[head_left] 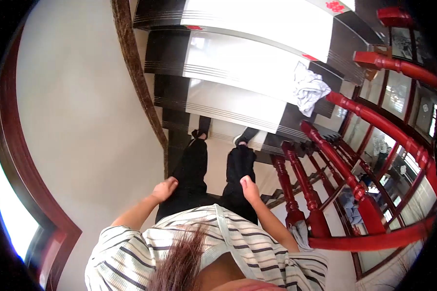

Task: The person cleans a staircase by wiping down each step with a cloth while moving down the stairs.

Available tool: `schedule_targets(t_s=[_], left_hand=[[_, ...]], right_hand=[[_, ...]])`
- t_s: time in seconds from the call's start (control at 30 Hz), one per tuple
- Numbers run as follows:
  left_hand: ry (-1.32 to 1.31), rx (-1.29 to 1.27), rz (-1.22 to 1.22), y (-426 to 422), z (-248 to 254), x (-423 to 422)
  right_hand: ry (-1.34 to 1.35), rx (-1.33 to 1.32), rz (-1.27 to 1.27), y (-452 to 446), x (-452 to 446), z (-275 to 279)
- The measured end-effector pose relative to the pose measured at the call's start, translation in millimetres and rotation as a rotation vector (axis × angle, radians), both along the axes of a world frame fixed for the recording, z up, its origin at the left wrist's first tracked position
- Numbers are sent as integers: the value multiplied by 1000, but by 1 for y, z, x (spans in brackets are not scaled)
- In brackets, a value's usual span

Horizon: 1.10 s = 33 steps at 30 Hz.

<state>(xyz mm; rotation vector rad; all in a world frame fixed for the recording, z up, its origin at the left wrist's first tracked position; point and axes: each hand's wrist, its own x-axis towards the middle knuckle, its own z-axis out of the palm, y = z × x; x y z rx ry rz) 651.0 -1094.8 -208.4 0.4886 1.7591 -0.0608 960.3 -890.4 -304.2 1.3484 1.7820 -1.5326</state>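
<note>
My left hand is closed at the outer edge of the black trousers, gripping the fabric at the thigh. My right hand is likewise closed on the trousers over the other leg, its knuckles facing up. Both feet, in dark shoes, stand on the stairs. A crumpled white and grey cloth lies on a step higher up, against a red baluster. Another greyish cloth hangs by the handrail beside my right arm.
Red turned balusters and a red handrail run along the right. A pale wall with a brown skirting strip borders the left, beside a dark red window frame. The steps have white middles and dark edges, with red stickers.
</note>
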Motion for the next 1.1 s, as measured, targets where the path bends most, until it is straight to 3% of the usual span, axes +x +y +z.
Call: schedule_targets(t_s=[0.07, 0.13, 0.17, 0.23, 0.33, 0.4, 0.47, 0.5, 0.6, 0.63, 0.67, 0.73, 0.77, 0.8, 0.9, 1.0, 1.1], left_hand=[[111, 11, 135, -20, -12, 2], [241, 31, 88, -47, -30, 3], [236, 54, 88, -62, -42, 2], [224, 32, 181, -88, -75, 3], [84, 116, 280, -109, -113, 5], [22, 75, 272, -99, -108, 0], [-128, 69, 750, -116, -117, 3], [-221, -85, 971, -78, -71, -4], [-223, -193, 1047, -71, -47, -9], [-362, -81, 931, -95, -64, -15], [-493, 34, 813, -133, -98, -19], [-304, 88, 776, -184, -166, -14], [-293, 227, 647, -193, -194, -15], [-267, 366, 525, -171, -175, -19], [-214, 127, 713, -185, -186, -35], [-216, 128, 746, -168, -188, -48], [-227, 147, 736, -144, -195, -64]], right_hand=[[161, -149, -31, 1, 16, 35], [55, -168, 135, 16, 26, 99], [49, -145, 133, 19, 33, 106], [-108, -142, 115, 20, 46, 108], [35, -15, -22, -13, 46, 79], [-8, -18, -97, -23, 44, 75], [13, 166, -77, -35, 49, 74], [12, 188, -68, -37, 55, 76], [42, 71, -298, -56, 86, 42], [97, -138, -566, -52, 77, 51], [120, -115, -576, -59, 79, 43], [29, -84, -757, -74, 88, 9], [18, 42, -679, -70, 77, 19], [-26, 101, -634, -71, 73, 12], [-68, 159, -569, -57, 48, 35], [-93, 310, -600, -62, 47, 37], [-54, 298, -466, -77, 58, 41]])
